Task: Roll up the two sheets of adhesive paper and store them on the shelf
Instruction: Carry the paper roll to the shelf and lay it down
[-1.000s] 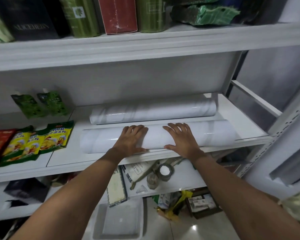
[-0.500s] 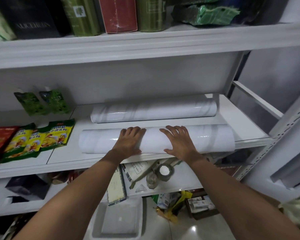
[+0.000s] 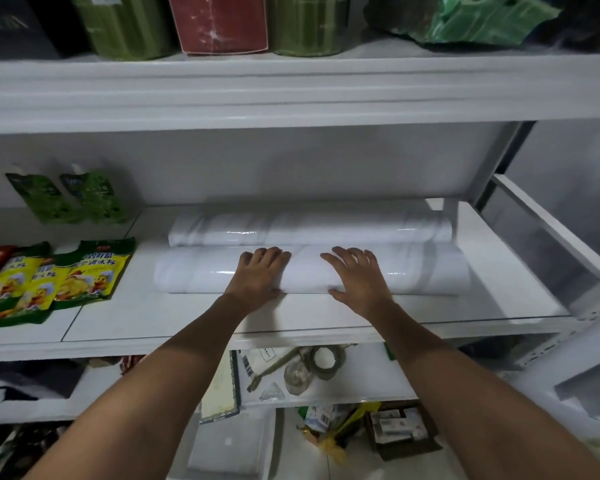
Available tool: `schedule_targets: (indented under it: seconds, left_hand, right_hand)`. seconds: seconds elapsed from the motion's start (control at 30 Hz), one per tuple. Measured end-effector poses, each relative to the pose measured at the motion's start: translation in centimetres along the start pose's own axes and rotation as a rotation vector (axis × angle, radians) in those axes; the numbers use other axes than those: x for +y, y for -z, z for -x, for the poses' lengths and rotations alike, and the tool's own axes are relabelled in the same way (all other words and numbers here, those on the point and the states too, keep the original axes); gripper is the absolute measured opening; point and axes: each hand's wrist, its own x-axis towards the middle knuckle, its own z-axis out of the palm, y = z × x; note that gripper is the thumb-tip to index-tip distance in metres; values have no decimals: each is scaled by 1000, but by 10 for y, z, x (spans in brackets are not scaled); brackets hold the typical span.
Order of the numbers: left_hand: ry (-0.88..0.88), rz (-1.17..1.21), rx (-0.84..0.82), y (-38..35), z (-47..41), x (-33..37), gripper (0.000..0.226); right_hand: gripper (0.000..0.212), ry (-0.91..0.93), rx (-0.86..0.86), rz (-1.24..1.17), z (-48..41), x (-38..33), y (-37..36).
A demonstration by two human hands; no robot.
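Two white, marble-patterned rolls of adhesive paper lie side by side on the white middle shelf. The back roll rests near the rear wall. The front roll touches it along its length. My left hand and my right hand both lie flat, palms down, on top of the front roll near its middle, fingers spread and pointing to the back. Neither hand wraps around the roll.
Yellow and green snack packets and two green pouches occupy the shelf's left part. Boxes and green tins stand on the shelf above. Tape rolls and papers lie on the lower shelf. A white frame post is at the right.
Both hands pushed the front roll away from the shelf's front edge until it lies against the back roll. The camera has moved closer.
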Motion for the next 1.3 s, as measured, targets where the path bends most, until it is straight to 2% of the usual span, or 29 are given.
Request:
schedule_targets:
  seconds: [0.33,0.57,1.3]
  left_hand:
    - [-31,105,-48,6,-14,-14,83]
    - [-53,133,31,11,-1,-11,85]
    - [-53,79,60,23,29,-2,85]
  right_hand:
    - [83,48,-49,-67,-11,21,0]
    - [96,49,-63,-81,4,15,7]
    - [84,-1,-51,-73,27,-6,27]
